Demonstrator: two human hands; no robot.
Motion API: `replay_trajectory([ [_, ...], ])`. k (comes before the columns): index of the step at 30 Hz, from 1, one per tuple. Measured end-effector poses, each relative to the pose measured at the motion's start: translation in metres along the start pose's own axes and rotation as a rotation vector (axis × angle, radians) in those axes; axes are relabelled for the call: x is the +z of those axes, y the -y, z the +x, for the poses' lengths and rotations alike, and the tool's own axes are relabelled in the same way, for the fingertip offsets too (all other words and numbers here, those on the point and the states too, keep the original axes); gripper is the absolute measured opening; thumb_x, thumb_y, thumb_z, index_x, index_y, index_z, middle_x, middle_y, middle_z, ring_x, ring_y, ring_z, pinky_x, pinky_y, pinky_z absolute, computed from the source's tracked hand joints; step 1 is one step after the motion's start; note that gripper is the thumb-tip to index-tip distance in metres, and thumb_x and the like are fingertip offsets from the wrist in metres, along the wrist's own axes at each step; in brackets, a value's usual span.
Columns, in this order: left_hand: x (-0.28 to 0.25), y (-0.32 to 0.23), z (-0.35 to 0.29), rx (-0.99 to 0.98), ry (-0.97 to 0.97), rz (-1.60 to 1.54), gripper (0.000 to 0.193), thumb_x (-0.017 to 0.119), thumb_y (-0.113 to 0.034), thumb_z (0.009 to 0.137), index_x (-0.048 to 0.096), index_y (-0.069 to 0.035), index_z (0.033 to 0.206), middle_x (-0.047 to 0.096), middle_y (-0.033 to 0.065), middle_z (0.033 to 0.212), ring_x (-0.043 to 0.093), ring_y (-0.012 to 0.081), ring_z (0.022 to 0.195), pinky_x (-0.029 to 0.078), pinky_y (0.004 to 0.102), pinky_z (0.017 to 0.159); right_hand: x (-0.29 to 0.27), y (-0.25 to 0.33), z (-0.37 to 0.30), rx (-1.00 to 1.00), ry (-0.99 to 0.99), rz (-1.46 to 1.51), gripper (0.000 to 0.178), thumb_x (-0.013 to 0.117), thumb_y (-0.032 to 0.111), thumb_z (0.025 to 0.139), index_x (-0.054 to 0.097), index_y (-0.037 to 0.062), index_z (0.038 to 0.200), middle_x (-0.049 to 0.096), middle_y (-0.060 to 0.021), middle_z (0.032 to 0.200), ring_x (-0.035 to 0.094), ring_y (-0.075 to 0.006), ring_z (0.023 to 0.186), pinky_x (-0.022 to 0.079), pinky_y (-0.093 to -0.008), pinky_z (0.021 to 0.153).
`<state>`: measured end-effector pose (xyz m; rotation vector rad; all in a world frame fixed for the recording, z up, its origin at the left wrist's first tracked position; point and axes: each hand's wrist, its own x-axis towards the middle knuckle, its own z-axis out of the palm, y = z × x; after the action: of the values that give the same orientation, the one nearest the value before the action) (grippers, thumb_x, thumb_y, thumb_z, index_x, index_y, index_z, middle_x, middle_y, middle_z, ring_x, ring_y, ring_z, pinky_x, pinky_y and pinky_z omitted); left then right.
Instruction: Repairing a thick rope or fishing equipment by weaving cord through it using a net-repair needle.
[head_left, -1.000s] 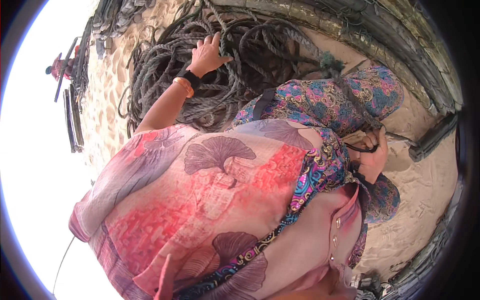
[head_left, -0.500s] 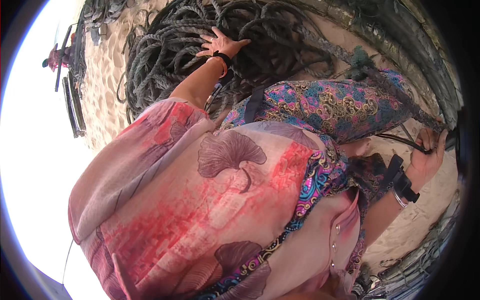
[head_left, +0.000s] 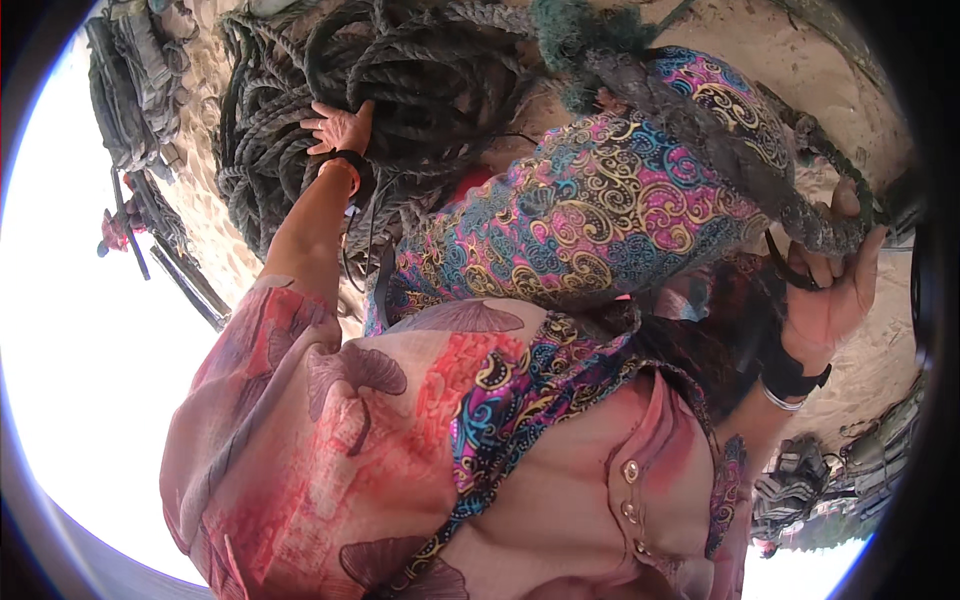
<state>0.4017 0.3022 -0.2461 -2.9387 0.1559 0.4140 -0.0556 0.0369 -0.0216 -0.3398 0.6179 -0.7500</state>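
My left hand (head_left: pixel 340 132) is open, with its fingers spread on a big heap of coiled dark rope (head_left: pixel 290 150). A thicker, frayed grey rope (head_left: pixel 700 135) runs across my patterned trouser leg (head_left: pixel 600 210) down to my right hand. The fingers of my right hand (head_left: pixel 835 290) are closed round this thick rope near the right edge. A dark, thin curved strip (head_left: pixel 785 265) also sits at those fingers; its kind is unclear. Tangled green fibre (head_left: pixel 570 45) clings to the thick rope near my knee.
Pale sand (head_left: pixel 840 50) lies beyond my leg. Dark bundles (head_left: pixel 135 90) lie at the upper left, and a person (head_left: pixel 118 228) is small in the distance there. More stacked grey bundles (head_left: pixel 800 480) are at the lower right.
The view has tilted and swung, so the rope heap and my left hand appear farther left. The thick rope and green fibre appear closer, across my leg. My left hand stays spread on the heap.
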Motion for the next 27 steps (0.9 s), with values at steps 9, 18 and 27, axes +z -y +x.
replay_trajectory([
  [9, 0.037, -0.039, -0.038, 0.060, -0.036, -0.024, 0.111, 0.062, -0.058, 0.065, 0.002, 0.000, 0.138, 0.000, 0.0355, 0.139, 0.020, 0.0428, 0.129, 0.005, 0.0598, 0.102, -0.031, -0.020, -0.032, -0.100, -0.143, -0.002, 0.015, 0.054, 0.013, 0.088, 0.051, 0.0014, 0.097, 0.047, 0.0039, 0.069, 0.026, -0.0027, 0.049, 0.024, -0.0149, 0.043],
  [18, 0.057, -0.026, -0.046, 0.041, -0.045, -0.056, 0.114, 0.061, -0.061, 0.063, 0.001, 0.001, 0.137, -0.001, 0.0362, 0.139, 0.023, 0.0417, 0.128, 0.003, 0.0604, 0.101, -0.078, -0.023, -0.029, -0.220, -0.001, 0.188, 0.027, 0.051, 0.016, 0.089, 0.049, -0.0030, 0.108, 0.054, -0.0088, 0.093, 0.031, -0.0066, 0.055, 0.029, -0.0179, 0.048],
  [27, 0.052, -0.045, -0.056, 0.122, -0.068, 0.020, 0.116, 0.061, -0.063, 0.064, 0.000, 0.003, 0.137, 0.000, 0.0385, 0.137, 0.016, 0.0446, 0.130, 0.004, 0.0598, 0.101, -0.095, -0.050, -0.016, -0.296, 0.158, -0.074, 0.053, 0.054, 0.023, 0.087, 0.033, -0.0086, 0.125, 0.054, -0.0093, 0.097, 0.035, -0.0075, 0.058, 0.031, -0.0200, 0.051],
])
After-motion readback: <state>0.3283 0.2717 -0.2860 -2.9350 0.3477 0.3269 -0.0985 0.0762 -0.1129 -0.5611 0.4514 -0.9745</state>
